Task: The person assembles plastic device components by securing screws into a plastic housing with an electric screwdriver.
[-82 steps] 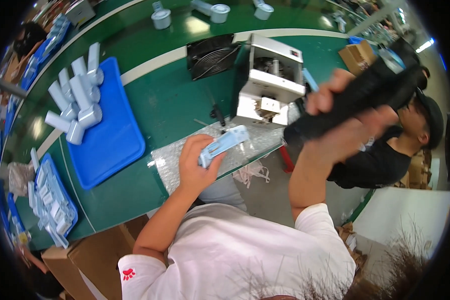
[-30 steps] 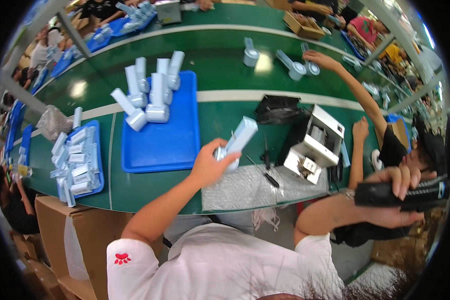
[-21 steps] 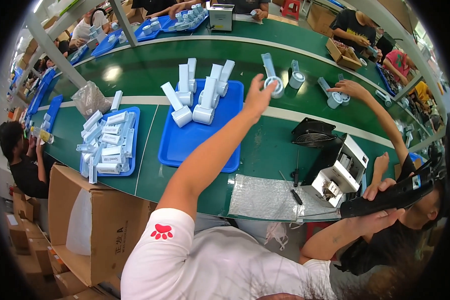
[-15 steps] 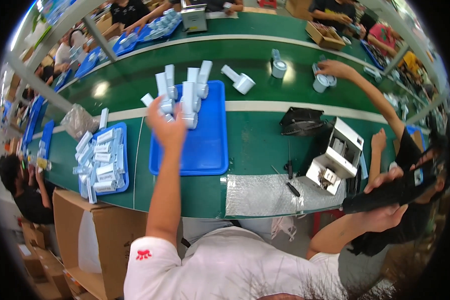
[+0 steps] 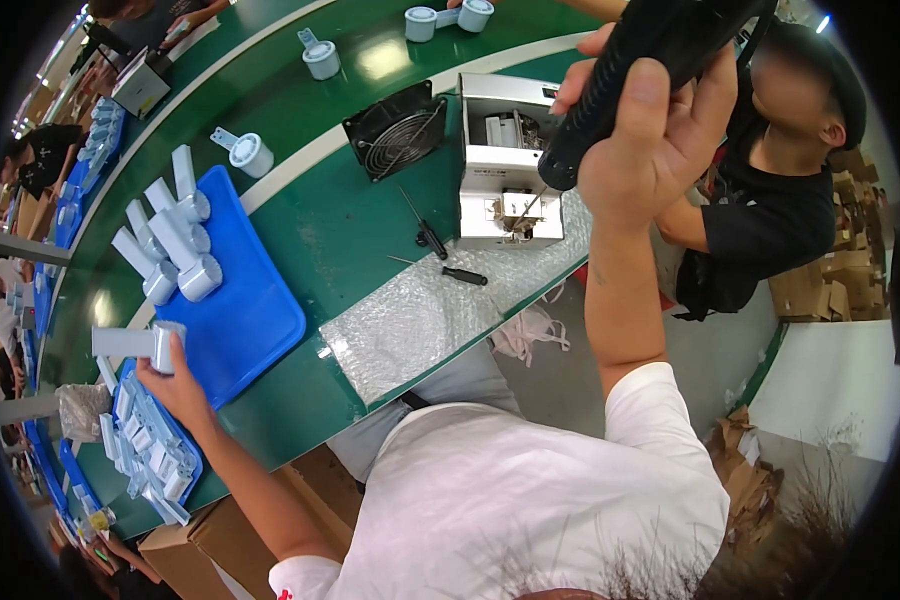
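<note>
My left hand [image 5: 177, 382] is closed on a pale blue round-headed housing with a straight handle [image 5: 130, 342], held at the near left of a blue tray [image 5: 255, 310]. Several similar housings [image 5: 198, 275] stand in the tray's far-left part, handles leaning up. My right hand [image 5: 655, 150] wraps round a black electric screwdriver [image 5: 620, 85], raised close to the camera. Its thin bit points down toward an open white metal box [image 5: 510, 240] with a small metal mechanism inside; whether it touches is unclear.
A second blue tray [image 5: 192, 470] holds piled pale blue parts. A black fan [image 5: 400, 135] stands beside the box; two screwdrivers [image 5: 432, 240] lie by bubble wrap [image 5: 380, 345]. Loose housings [image 5: 250, 155] rest farther back. A person in black [image 5: 770, 190] is at the right.
The view has swung right. My left hand has drawn back from the tray's housings with one in its grasp. My right hand has brought the black screwdriver over toward the white box.
</note>
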`<move>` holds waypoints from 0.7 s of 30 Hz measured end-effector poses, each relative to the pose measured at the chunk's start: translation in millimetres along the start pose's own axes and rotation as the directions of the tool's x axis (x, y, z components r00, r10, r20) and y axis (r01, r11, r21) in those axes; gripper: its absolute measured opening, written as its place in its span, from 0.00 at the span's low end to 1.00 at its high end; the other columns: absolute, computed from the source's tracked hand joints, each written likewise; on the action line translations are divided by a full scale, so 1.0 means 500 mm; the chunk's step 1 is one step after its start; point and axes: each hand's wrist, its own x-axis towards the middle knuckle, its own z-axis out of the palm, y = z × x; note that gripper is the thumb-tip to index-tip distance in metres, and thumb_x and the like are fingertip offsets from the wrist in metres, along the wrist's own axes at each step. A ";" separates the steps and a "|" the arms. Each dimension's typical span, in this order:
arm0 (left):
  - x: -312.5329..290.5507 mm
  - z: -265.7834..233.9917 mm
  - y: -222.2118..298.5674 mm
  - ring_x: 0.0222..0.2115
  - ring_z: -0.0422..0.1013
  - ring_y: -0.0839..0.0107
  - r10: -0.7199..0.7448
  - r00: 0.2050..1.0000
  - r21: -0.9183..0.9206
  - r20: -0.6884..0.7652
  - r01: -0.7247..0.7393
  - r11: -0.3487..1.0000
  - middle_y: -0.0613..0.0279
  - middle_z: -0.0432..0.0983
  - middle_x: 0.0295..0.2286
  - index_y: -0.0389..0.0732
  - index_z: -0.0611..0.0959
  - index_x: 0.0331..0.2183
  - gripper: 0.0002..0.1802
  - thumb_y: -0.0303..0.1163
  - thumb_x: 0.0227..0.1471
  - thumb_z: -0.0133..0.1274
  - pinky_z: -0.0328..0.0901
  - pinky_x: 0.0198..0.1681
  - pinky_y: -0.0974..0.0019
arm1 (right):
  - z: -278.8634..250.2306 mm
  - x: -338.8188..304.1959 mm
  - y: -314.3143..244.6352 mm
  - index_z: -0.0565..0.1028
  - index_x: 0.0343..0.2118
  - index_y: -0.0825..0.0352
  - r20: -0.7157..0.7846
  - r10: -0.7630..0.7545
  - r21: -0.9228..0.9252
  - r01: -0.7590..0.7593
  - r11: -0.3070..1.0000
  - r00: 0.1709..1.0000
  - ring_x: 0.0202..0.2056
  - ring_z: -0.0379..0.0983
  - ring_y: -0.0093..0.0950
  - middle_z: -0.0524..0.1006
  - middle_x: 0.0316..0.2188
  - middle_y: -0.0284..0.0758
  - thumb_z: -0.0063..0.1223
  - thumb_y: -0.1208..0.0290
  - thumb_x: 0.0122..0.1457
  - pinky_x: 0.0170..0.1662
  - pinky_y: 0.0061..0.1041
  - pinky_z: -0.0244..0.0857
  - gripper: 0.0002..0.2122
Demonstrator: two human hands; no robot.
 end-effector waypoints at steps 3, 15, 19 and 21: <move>-0.106 -0.003 0.068 0.45 0.67 0.66 0.002 0.959 -0.294 0.284 0.085 0.952 0.55 0.68 0.45 0.34 0.64 0.52 0.32 0.35 0.50 0.60 0.63 0.50 0.63 | -0.059 0.006 0.037 0.59 0.53 0.68 0.226 -0.172 0.061 0.163 0.985 0.959 0.21 0.71 0.27 0.74 0.32 0.49 0.39 0.69 0.64 0.20 0.22 0.66 0.16; -0.355 0.275 0.228 0.38 0.69 0.57 0.470 0.727 -0.425 0.500 -0.267 0.865 0.53 0.72 0.37 0.38 0.76 0.37 0.23 0.26 0.36 0.67 0.64 0.42 0.61 | -0.048 -0.053 -0.068 0.59 0.55 0.72 0.363 0.110 0.560 -0.311 0.768 0.925 0.25 0.67 0.26 0.67 0.39 0.41 0.50 0.32 0.49 0.21 0.22 0.62 0.44; -0.368 0.273 0.214 0.38 0.70 0.61 0.437 0.765 -0.516 0.473 -0.161 0.841 0.53 0.71 0.37 0.38 0.74 0.37 0.23 0.22 0.37 0.66 0.64 0.41 0.64 | -0.023 -0.073 -0.009 0.64 0.48 0.73 0.543 0.119 0.592 -0.479 0.648 0.831 0.26 0.67 0.27 0.67 0.39 0.40 0.46 0.29 0.48 0.22 0.22 0.61 0.43; -0.368 0.273 0.215 0.37 0.70 0.61 0.456 0.752 -0.510 0.476 -0.187 0.840 0.52 0.71 0.37 0.38 0.75 0.37 0.22 0.22 0.37 0.66 0.65 0.41 0.64 | -0.016 -0.083 0.002 0.66 0.42 0.73 0.495 0.124 0.582 -0.434 0.688 0.860 0.25 0.66 0.27 0.68 0.39 0.38 0.43 0.26 0.47 0.22 0.22 0.61 0.43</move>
